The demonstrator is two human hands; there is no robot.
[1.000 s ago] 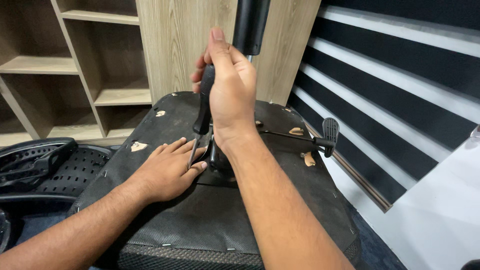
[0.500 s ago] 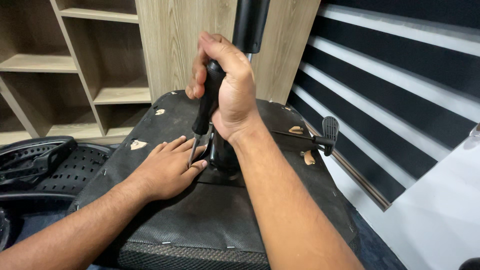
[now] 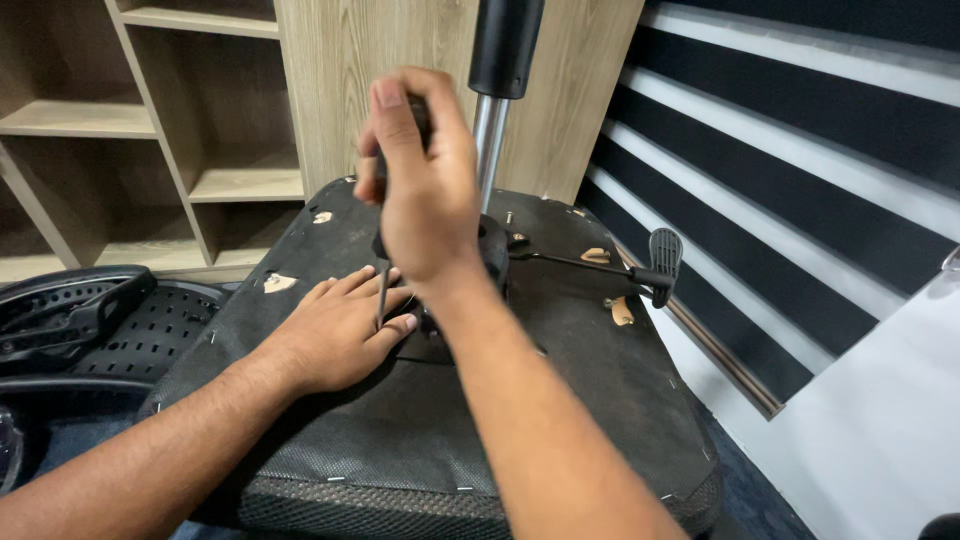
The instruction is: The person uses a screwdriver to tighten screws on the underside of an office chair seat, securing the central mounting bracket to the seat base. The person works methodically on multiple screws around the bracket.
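Head view: an upturned chair seat (image 3: pixel 560 400) fills the middle, its underside covered in black fabric stapled along the edges; a metal post (image 3: pixel 489 135) with a black sleeve on top rises from the mechanism at its centre, straight behind the right hand. A black lever (image 3: pixel 640 268) with a flat paddle end sticks out to the right of the mechanism, well clear of both hands; small tan patches show through the fabric near it and at the far left corner.

The right hand (image 3: pixel 425 185) is closed in a fist around the dark handle of a screwdriver (image 3: pixel 381 290); the thin shaft hangs down from the fist, its tip meeting the seat just beside the left fingers; the hand is blurred, and it hides most of the handle and part of the mechanism. The left hand (image 3: pixel 335 330) lies flat and spread on the fabric, palm down, holding nothing, fingertips beside the mechanism.

To the left, a black perforated chair back (image 3: pixel 110 330) lies on the floor, touching the seat's edge; behind it stand wooden shelves (image 3: pixel 150 120), their compartments bare as far as can be seen. On the right runs a wall of dark and pale bands (image 3: pixel 800 150).
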